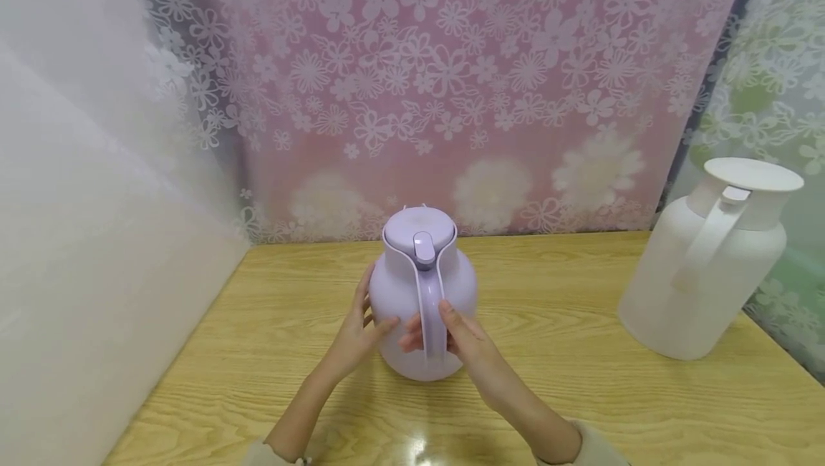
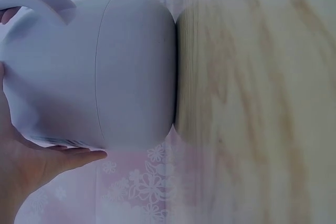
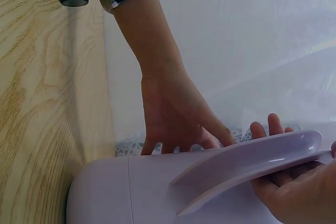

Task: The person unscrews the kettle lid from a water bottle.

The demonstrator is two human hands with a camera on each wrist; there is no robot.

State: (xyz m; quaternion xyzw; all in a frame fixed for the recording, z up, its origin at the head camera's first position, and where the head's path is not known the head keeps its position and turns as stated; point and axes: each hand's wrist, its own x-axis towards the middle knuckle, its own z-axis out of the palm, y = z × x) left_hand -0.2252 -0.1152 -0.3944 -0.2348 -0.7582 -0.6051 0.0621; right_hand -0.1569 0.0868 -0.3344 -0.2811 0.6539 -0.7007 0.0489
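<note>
A lavender thermos jug (image 1: pixel 396 290) stands upright on the wooden table, its lid on and its handle facing me. My right hand (image 1: pixel 475 351) is at the handle (image 3: pixel 247 169); its fingers pass through the handle loop and come out on the left, while the thumb lies along the right of the handle. Against the jug's left side rests my left hand (image 1: pixel 353 337), fingers spread and fairly straight, thumb on the front of the body. In the left wrist view the jug's base meets the table.
A taller white thermos jug (image 1: pixel 715 258) stands at the table's right side. Behind the wooden table (image 1: pixel 548 294) hangs a pink flowered curtain (image 1: pixel 451 94). A pale wall (image 1: pixel 97 237) runs along the left edge.
</note>
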